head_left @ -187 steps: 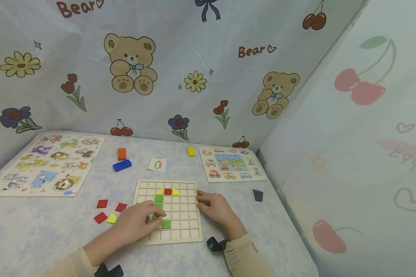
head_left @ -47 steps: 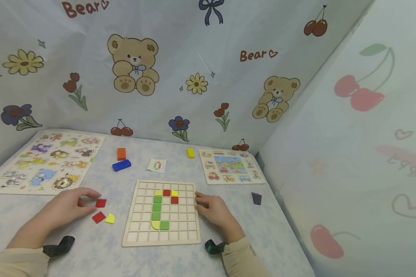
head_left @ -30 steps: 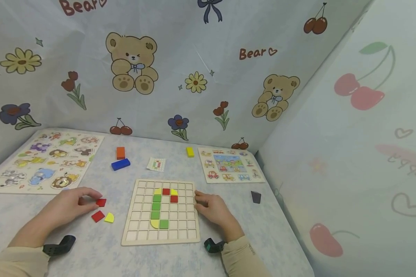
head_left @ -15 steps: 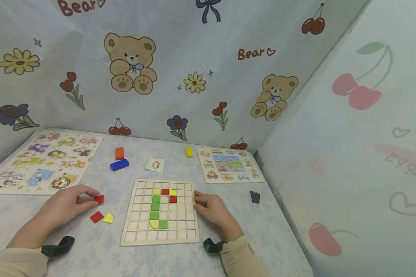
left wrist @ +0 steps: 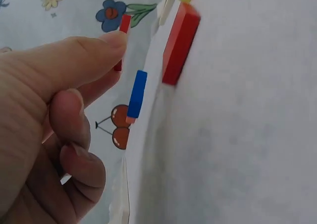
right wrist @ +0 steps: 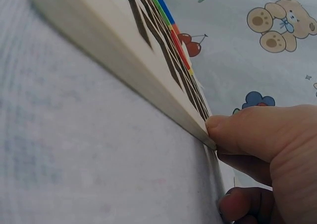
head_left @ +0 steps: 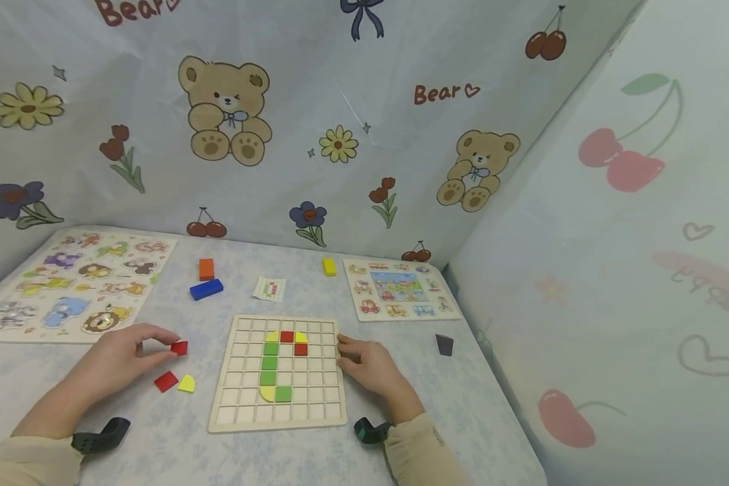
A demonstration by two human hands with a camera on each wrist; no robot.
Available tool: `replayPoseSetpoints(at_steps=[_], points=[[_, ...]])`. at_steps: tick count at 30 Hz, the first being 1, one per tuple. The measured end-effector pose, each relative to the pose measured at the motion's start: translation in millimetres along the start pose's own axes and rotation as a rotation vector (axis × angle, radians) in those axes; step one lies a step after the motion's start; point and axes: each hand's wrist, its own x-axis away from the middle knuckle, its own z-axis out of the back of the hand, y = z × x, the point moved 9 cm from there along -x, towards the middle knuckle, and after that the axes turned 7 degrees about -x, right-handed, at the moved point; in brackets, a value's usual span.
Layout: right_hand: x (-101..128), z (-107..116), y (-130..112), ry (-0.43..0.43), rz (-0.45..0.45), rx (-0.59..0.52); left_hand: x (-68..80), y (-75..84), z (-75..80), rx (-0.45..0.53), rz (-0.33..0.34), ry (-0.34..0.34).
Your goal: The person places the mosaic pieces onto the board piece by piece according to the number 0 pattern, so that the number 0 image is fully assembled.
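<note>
My left hand (head_left: 112,361) pinches a red square tile (head_left: 179,347) between thumb and fingertips, just above the table left of the grid board; the left wrist view shows this tile (left wrist: 126,24) edge-on. A second red tile (head_left: 166,381) and a yellow quarter-round tile (head_left: 186,384) lie below that hand. My right hand (head_left: 376,371) touches the right edge of the wooden grid board (head_left: 322,412), thumb and index fingertip apart along it. In the board's cells sit several green square tiles (head_left: 269,363), red square tiles (head_left: 301,349) and yellow quarter-round tiles (head_left: 268,393).
A small pattern card (head_left: 270,289) lies behind the board. Blue (head_left: 206,289), orange (head_left: 206,269) and yellow (head_left: 329,267) blocks lie farther back. An animal puzzle (head_left: 79,283) is at left, a vehicle puzzle (head_left: 401,290) at back right, a dark block (head_left: 444,345) at right.
My left hand has gone from the board to the loose tiles at left and lifted a red one. A red square has appeared in the board's upper right. The right hand stays at the edge.
</note>
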Motion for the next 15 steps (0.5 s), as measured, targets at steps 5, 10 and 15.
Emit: replayPoseSetpoints(at_steps=[5, 10, 15], points=[[-2, -2, -1, 0.001, 0.008, -0.002, -4.7, 31.1, -3.4, 0.013, -0.088, -0.017], [-2, -1, -1, 0.008, -0.006, -0.003, -10.6, 77.3, -17.5, -0.002, -0.177, -0.06], [0, 0, 0, 0.012, -0.017, -0.005, -19.5, 117.6, -32.8, -0.01, -0.221, -0.061]])
